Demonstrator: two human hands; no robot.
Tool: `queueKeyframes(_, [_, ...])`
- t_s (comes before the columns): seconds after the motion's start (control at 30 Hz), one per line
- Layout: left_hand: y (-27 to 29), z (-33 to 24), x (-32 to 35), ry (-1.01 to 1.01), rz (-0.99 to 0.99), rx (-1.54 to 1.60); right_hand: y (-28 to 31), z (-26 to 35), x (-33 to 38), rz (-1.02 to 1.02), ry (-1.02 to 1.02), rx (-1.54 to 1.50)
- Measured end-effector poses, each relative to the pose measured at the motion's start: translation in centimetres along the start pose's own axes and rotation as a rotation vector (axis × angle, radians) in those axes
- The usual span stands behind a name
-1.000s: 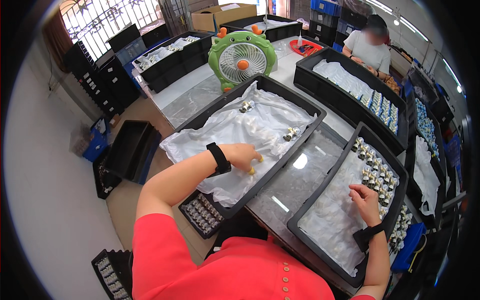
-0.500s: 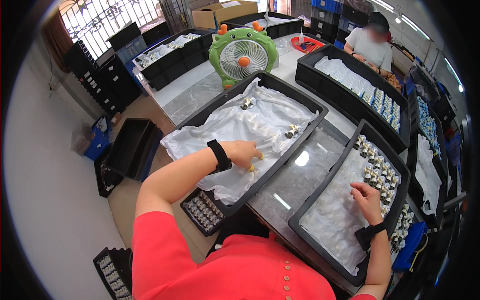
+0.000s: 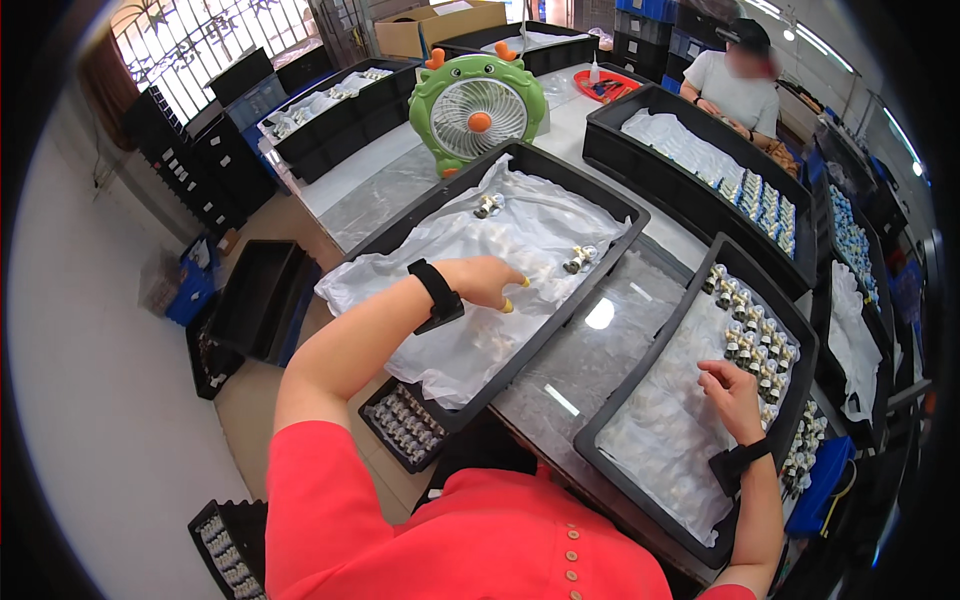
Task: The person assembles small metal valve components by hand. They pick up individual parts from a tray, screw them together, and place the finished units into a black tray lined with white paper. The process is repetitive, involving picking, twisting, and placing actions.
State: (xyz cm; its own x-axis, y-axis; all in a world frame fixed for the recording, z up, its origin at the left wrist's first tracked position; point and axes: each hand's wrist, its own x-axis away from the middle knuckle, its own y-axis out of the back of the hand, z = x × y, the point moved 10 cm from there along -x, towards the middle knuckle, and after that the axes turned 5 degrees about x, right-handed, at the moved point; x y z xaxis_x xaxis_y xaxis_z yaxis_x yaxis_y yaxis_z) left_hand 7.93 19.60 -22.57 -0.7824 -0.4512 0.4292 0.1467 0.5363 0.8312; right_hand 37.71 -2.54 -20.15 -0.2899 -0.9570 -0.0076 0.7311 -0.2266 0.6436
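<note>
Left hand [image 3: 484,281] moved farther across white sheet [image 3: 450,235], fingertips [image 3: 508,306] nearer small clear-topped pieces [image 3: 579,260]

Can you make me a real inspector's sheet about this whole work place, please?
Surface: glossy grey table showing between the left tray and the right tray.
Things: small clear-domed pieces in rows in the right tray; two little groups on the left tray's white sheet.
Clutter: green animal-shaped fan; red dish with tools.
Hands: left hand over the sheet, yellow fingertips apart, nothing seen held; right hand beside the pieces, fingers curled, grip unclear.
Cables: nothing seen near the hands.
Surroundings: another person beyond the trays; black boxes on the floor; barred window.
</note>
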Motion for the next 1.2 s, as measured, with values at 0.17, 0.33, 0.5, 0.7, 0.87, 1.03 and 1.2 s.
queueKeyframes(0.17, [-1.3,0.6,-0.6,0.006,0.056,-0.094,0.1,0.2,-0.3,-0.018,0.027,0.002])
queueKeyframes(0.33, [7.0,-7.9,3.2,-0.159,-0.380,-0.043,0.1,0.6,-0.2,-0.004,0.018,0.081])
queueKeyframes(0.5, [6.9,-20.6,5.5,-0.636,-0.348,0.420,2.2,0.5,-1.1,-0.091,0.136,0.266])
queueKeyframes(0.7, [-1.5,-25.9,2.4,-0.594,0.120,1.052,5.4,-0.9,-5.7,-0.230,0.204,0.695])
queueKeyframes(0.87, [-5.0,-25.2,0.3,-0.407,0.285,1.374,4.2,-4.9,-6.4,-0.188,0.022,0.810])
queueKeyframes(1.03, [-6.7,-23.6,-0.8,-0.260,0.286,1.366,3.7,-5.0,-6.8,-0.247,0.026,0.807])
queueKeyframes(1.2, [-7.6,-23.6,-1.2,-0.304,0.265,1.386,3.8,-5.4,-6.3,-0.252,0.026,0.733])
